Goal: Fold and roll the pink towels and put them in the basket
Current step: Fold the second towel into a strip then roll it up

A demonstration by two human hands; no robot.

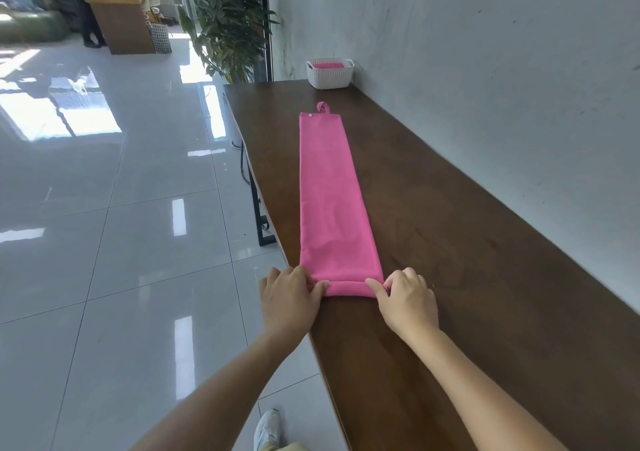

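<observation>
A pink towel (pixel 329 194) lies folded into a long narrow strip on the dark wooden table (pixel 467 242), its hanging loop at the far end. The near end is turned over into a small roll. My left hand (pixel 289 298) pinches the roll's left end and my right hand (pixel 405 298) pinches its right end, thumbs on the fold. A white woven basket (pixel 330 76) stands at the table's far end against the wall, with a pink rolled towel (pixel 328 65) inside.
A grey wall (pixel 485 69) runs along the table's right side. The table's left edge drops to a glossy tiled floor (pixel 104 242). A potted plant (pixel 228 24) stands beyond the table; a person stands at a wooden counter (pixel 121 17) far left.
</observation>
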